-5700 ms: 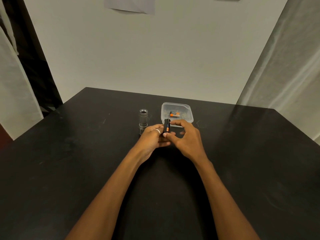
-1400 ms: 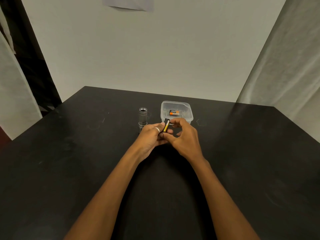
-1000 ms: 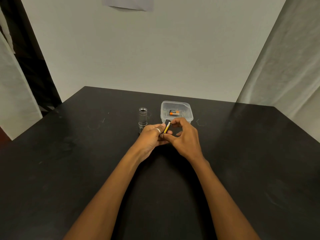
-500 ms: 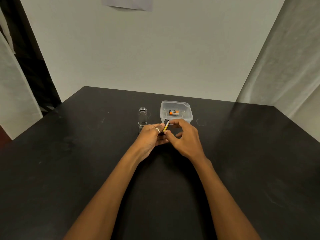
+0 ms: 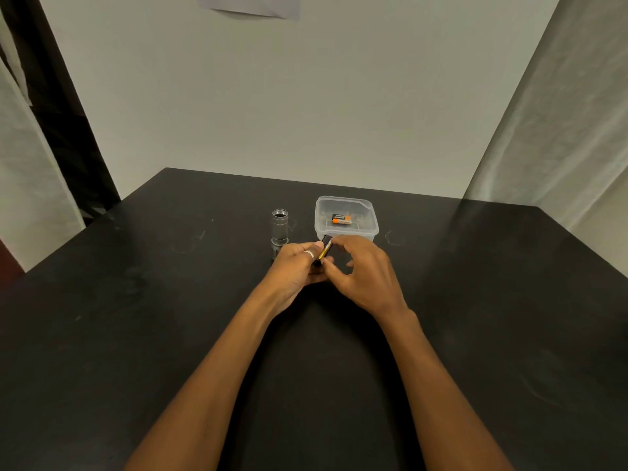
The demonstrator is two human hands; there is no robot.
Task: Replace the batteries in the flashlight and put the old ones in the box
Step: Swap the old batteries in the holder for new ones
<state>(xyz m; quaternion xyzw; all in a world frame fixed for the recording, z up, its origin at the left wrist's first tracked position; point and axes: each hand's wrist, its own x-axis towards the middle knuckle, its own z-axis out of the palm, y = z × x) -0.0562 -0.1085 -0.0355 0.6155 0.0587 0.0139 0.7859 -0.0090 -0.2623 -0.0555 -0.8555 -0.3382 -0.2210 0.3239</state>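
My left hand [image 5: 296,266], with a ring on one finger, holds a small black battery holder [image 5: 322,253] over the black table [image 5: 136,334]. My right hand [image 5: 362,270] pinches a gold and black battery [image 5: 326,248] at that holder with thumb and forefinger. The grey flashlight body [image 5: 279,229] stands upright on the table just left of my hands, its open end up. A clear plastic box [image 5: 346,217] sits right behind my hands, with an orange and black battery [image 5: 341,219] lying inside it.
A white wall rises behind the table's far edge. Pale curtains hang at the left and right sides. A sheet of paper [image 5: 249,5] is stuck high on the wall.
The orange and black battery seen in the holder 5.7 s ago has given way to a gold one. Over the last second my right fingers shifted slightly on it; the hands stayed put.
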